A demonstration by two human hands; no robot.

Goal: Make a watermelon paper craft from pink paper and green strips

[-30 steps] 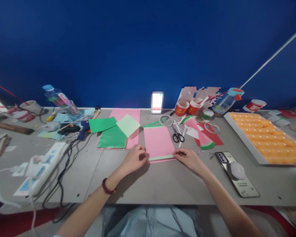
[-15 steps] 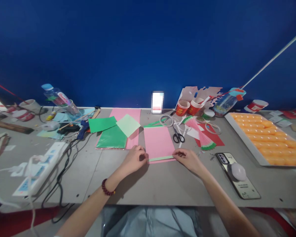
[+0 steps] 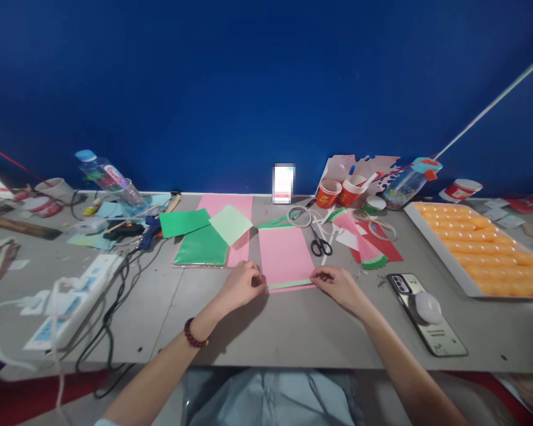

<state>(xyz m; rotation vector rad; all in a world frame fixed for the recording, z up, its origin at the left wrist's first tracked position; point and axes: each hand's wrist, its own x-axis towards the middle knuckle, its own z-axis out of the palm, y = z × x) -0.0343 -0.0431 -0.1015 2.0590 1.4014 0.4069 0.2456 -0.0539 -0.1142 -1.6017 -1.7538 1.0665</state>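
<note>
Two bare hands hold a pale green strip point(image 3: 289, 285) at its ends across the lower part of a pink sheet point(image 3: 286, 254), which lies near the middle of a gray desk point(image 3: 302, 337), set back from the front edge. The left hand point(image 3: 243, 284), a beaded bracelet point(image 3: 196, 333) on its wrist, curls with thumb and forefinger drawn together at the strip's left end; the fingertips cover that end, and the remaining fingers are folded largely out of sight. The right hand point(image 3: 339, 285) pinches the other end between thumb and forefinger, hiding the tip and the sheet's near right corner. How firmly either hand presses cannot be told.

Black-handled scissors point(image 3: 321, 247) lie just right of the sheet, their blades hard to make out among white strips and a coiled cord point(image 3: 299, 216). A pixelated patch point(image 3: 283, 183) obscures an upright object at the desk's back edge. Toward the right edge, a phone point(image 3: 426, 325) is partly covered by a rounded white object point(image 3: 428, 307), and a tray point(image 3: 435, 260) of shiny orange pieces is clipped by the frame. At the left edge, a wooden handle point(image 3: 26, 228) is also cut off.
</note>
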